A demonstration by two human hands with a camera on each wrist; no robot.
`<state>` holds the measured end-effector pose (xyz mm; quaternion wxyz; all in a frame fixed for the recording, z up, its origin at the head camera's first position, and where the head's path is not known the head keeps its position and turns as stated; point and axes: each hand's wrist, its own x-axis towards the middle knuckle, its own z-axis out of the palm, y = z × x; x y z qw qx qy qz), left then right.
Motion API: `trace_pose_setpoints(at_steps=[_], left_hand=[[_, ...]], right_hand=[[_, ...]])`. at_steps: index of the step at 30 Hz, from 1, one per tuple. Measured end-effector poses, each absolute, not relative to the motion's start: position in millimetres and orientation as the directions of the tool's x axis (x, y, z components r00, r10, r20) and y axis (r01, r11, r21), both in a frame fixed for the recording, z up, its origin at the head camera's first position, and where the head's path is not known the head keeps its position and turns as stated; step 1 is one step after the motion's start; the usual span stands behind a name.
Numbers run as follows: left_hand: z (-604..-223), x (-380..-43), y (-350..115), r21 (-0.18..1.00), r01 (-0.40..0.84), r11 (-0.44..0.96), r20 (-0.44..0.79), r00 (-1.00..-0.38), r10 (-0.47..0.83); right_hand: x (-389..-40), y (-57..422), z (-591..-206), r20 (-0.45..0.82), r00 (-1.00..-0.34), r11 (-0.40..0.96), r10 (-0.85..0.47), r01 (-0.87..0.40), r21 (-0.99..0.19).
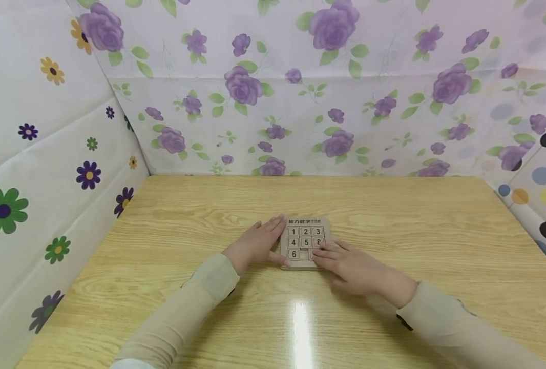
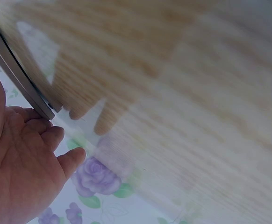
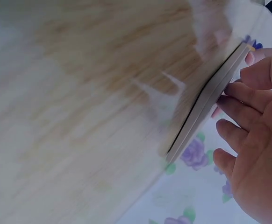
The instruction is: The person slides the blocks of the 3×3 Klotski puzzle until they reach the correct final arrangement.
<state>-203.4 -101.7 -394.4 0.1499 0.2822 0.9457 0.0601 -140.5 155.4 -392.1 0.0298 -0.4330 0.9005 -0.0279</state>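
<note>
Along the far edge of the number board (image 1: 300, 265), dark Chinese characters read 磁力数字, with print after them too small to read. Its tiles (image 1: 306, 242) show, from the far left corner, 1, 2, 3; then 4, 5, 8; 6 at the near left corner.

Wood-grain table (image 1: 208, 200), purple-flowered wall covering (image 1: 300, 118)

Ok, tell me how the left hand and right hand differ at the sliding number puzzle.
The left hand lies along the left edge of the sliding number puzzle; the right hand reaches over its lower right. The left hand covers no tile; the right hand mostly covers the bottom-right tile. Both come out of pale sleeves.
</note>
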Motion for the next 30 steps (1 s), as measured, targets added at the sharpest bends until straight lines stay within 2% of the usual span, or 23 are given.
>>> trace_pose_setpoints(at_steps=[8, 16, 30], left_hand=[[-393.2, -204.7, -102.1, 0.189, 0.515, 0.836, -0.252, -0.797, 0.548], [-393.5, -206.1, -101.2, 0.178, 0.516, 0.838, -0.259, -0.797, 0.546], [-394.9, -203.6, -101.4, 0.17, 0.525, 0.834, -0.258, -0.793, 0.552]], right_hand=[[-140.9, 163.4, -389.3, -0.011, -0.629, 0.628, -0.777, -0.775, -0.064], [-142.2, 146.5, -383.5, -0.001, -0.615, 0.614, -0.788, -0.787, -0.064], [-149.9, 121.1, -395.3, -0.068, -0.607, 0.61, -0.792, -0.787, -0.088]])
